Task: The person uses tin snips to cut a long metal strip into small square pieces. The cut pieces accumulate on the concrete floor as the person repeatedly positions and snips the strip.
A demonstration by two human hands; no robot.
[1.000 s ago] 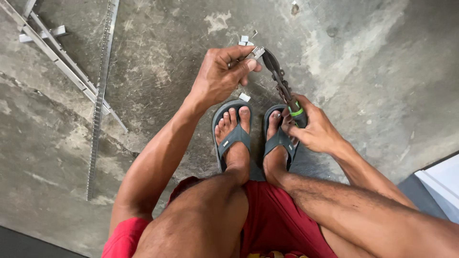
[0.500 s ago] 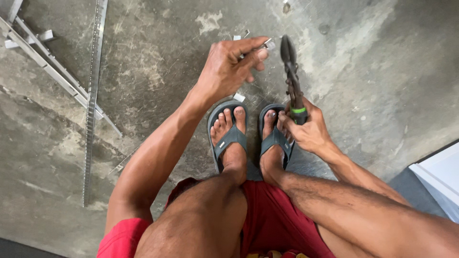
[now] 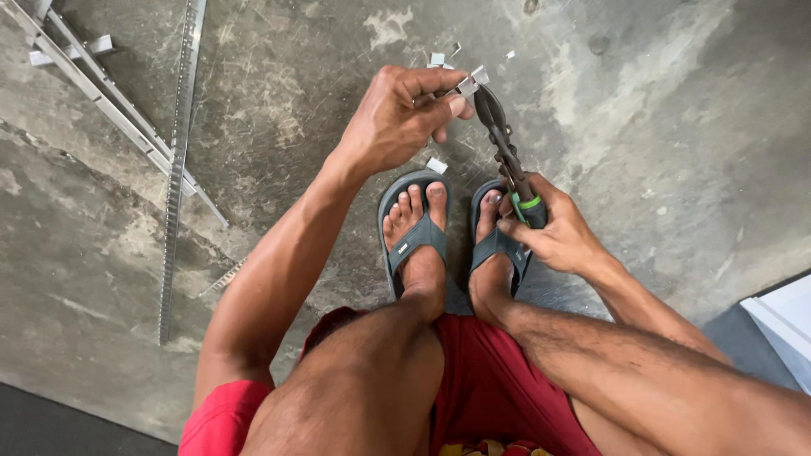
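I squat on a concrete floor (image 3: 667, 110), feet in grey flip-flops (image 3: 416, 228). My left hand (image 3: 397, 114) pinches a small bright metal piece (image 3: 467, 84) between thumb and fingers. My right hand (image 3: 553, 228) grips the dark handles, one banded green, of metal snips (image 3: 505, 152). The snips point up and away from me, and their jaws meet the metal piece at my left fingertips.
Small metal offcuts (image 3: 436, 165) lie on the floor by my toes and beyond my hands (image 3: 437, 60). Long perforated metal strips (image 3: 176, 160) and a metal channel frame (image 3: 93, 89) lie at the left. A white panel edge (image 3: 781, 325) is at the right.
The snips swung from upright to tilted, and their jaws closed in on the metal piece in my left hand. My left hand shifted slightly right.
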